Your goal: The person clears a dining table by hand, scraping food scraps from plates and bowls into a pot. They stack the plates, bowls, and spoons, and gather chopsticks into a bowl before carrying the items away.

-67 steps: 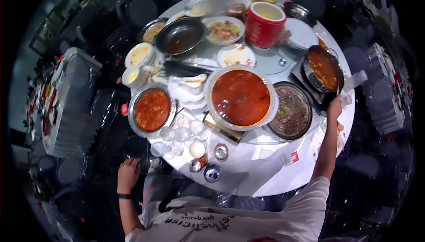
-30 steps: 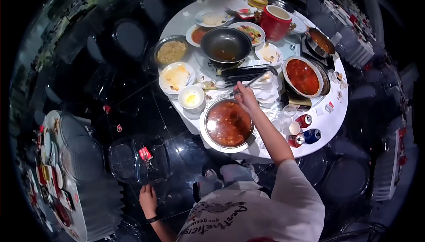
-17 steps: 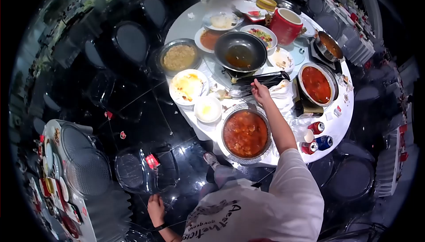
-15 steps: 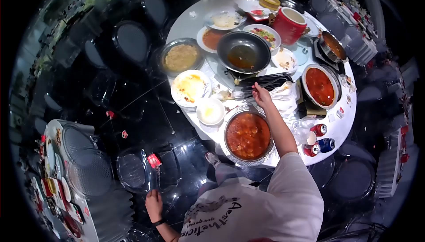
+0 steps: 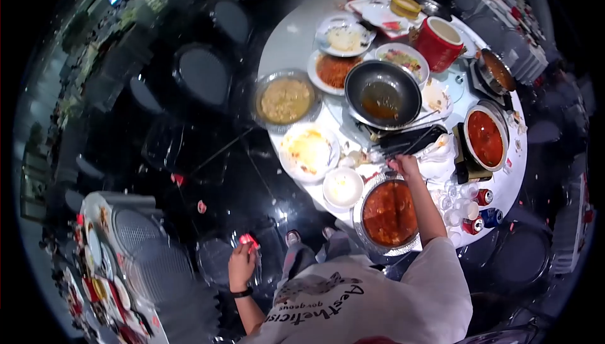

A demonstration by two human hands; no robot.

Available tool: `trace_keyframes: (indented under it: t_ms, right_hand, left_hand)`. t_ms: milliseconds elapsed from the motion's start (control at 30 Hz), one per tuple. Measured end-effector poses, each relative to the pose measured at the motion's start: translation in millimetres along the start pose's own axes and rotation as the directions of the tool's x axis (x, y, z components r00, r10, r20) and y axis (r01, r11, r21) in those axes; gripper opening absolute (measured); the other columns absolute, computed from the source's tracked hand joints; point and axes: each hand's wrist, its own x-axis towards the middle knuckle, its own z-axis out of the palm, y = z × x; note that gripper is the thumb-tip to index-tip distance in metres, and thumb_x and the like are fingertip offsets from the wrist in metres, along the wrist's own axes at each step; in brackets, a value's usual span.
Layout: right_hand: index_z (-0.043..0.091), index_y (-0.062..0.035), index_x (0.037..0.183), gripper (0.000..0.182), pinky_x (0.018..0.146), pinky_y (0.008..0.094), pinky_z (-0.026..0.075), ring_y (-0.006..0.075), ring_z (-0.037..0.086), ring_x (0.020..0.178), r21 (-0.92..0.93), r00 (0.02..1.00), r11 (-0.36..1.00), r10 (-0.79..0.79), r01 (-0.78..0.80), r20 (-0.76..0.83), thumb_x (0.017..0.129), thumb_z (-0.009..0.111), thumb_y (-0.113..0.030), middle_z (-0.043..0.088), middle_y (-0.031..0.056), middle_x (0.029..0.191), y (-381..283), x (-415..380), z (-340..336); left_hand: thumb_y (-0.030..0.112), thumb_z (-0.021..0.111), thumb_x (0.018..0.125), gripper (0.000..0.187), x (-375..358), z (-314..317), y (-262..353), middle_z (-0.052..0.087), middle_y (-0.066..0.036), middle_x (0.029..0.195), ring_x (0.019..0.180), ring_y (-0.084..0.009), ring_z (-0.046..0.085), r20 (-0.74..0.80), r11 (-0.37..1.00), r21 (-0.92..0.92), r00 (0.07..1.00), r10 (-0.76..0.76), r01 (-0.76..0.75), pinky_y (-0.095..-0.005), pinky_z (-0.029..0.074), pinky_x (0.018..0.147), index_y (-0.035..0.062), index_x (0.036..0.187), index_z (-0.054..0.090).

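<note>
At the near edge of the round table (image 5: 274, 54), my right hand (image 5: 406, 166) is closed, thumb and fingers together, just above a steel pot of red stew (image 5: 389, 213). What it pinches is too small to make out. Dark, thin items like a bundle of chopsticks (image 5: 419, 137) lie just beyond it. My left hand (image 5: 242, 267) is low on the left, wearing a dark wristband. Its fingers are slightly bent and apart, and the fingertips overlap a red packet (image 5: 249, 241) over a clear chair; no grip on it is visible.
A black pan (image 5: 382, 94), stacked dirty plates (image 5: 309, 152), a white bowl (image 5: 343, 187), a red bucket (image 5: 439, 45) and another red stew pot (image 5: 485, 138) crowd the table. Cans (image 5: 491, 217) and clear cups (image 5: 451, 200) stand right. A second table with dishes (image 5: 94, 249) is lower left.
The view has shifted, so the table sits further right and lower. My left hand has moved up to the red packet. My right hand has drawn back from the dark items toward the stew pot.
</note>
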Motion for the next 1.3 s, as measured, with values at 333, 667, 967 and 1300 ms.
trace_keyframes:
  t_ms: [333, 667, 967, 1300]
  right_hand:
    - [0.057, 0.005, 0.066, 0.023, 0.042, 0.0339, 0.052, 0.0241, 0.063, 0.048, -0.688, 0.887, 0.726, -0.314, -0.005, -0.338, 0.083, 0.058, -0.01, 0.062, 0.0145, 0.059, 33.9, 48.4, -12.7]
    - [0.051, -0.0065, 0.091, 0.017, 0.045, 0.0253, 0.047, 0.0131, 0.058, 0.05, -0.293, 0.865, 0.936, -0.303, 0.192, -0.399, 0.087, 0.058, -0.022, 0.063, 0.0068, 0.07, -25.7, -136.1, 120.5]
    - [0.053, -0.0075, 0.109, 0.022, 0.049, 0.0222, 0.046, 0.0114, 0.059, 0.056, -0.174, 0.933, 0.919, -0.359, 0.355, 0.008, 0.088, 0.055, -0.014, 0.064, 0.0081, 0.076, -39.9, -124.6, 233.8]
    - [0.049, -0.0077, 0.121, 0.033, 0.064, 0.0241, 0.05, 0.0121, 0.062, 0.073, -0.409, 0.857, 0.825, -0.163, 0.39, 0.488, 0.09, 0.056, -0.019, 0.065, 0.0055, 0.088, -30.2, -87.4, 420.5]
  left_hand:
    - [0.015, 0.056, 0.085, 0.021, 108.2, -77.4, -130.1, 0.061, -0.015, 0.094, 0.087, -0.0355, 0.059, -0.017, 0.982, -0.043, 0.983, 0.183, -0.183, -0.0421, 0.049, 0.075, 0.0063, 0.103, 0.062]
    - [0.018, 0.057, 0.083, 0.019, 210.7, -93.1, -163.9, 0.06, -0.012, 0.094, 0.089, -0.0328, 0.059, 0.006, 0.946, 0.132, 0.954, 0.299, -0.297, -0.0429, 0.048, 0.075, 0.0091, 0.1, 0.061]
    - [0.015, 0.058, 0.082, 0.021, 256.0, -109.3, -113.7, 0.061, -0.012, 0.095, 0.091, -0.0329, 0.059, 0.031, 0.946, -0.004, 0.945, 0.324, -0.324, -0.0414, 0.049, 0.076, 0.0077, 0.102, 0.062]
    - [0.013, 0.057, 0.083, 0.022, 347.7, -174.4, -194.4, 0.06, -0.014, 0.096, 0.091, -0.0342, 0.058, -0.056, 0.978, 0.022, 0.977, 0.207, -0.206, -0.0417, 0.048, 0.075, 0.0056, 0.103, 0.061]
